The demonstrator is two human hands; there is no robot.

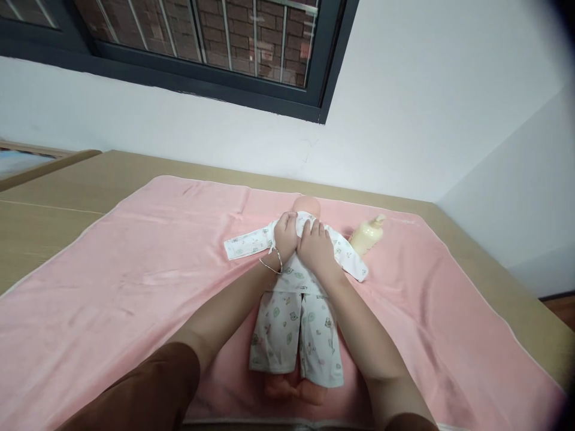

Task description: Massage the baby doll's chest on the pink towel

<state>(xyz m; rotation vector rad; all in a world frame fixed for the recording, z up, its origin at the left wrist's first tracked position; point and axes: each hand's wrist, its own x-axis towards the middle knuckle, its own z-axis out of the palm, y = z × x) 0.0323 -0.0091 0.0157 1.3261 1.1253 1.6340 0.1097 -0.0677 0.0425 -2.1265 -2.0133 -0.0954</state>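
Note:
A baby doll [307,206] lies on its back on a pink towel [135,269], head away from me, feet toward me. It wears a white printed shirt [348,257] with sleeves spread out and matching trousers [296,335]. My left hand [286,236], with a thin bracelet at the wrist, pinches the shirt at the doll's collar. Beside it, my right hand [317,245] rests on the doll's chest, its fingers curled into the shirt's neckline. The two hands touch each other just below the doll's chin.
A cream baby bottle [368,234] lies on the towel just right of the doll's sleeve. The towel covers a tan table [54,203] pushed against a white wall under a barred window [215,36]. The table's right edge runs near a corner.

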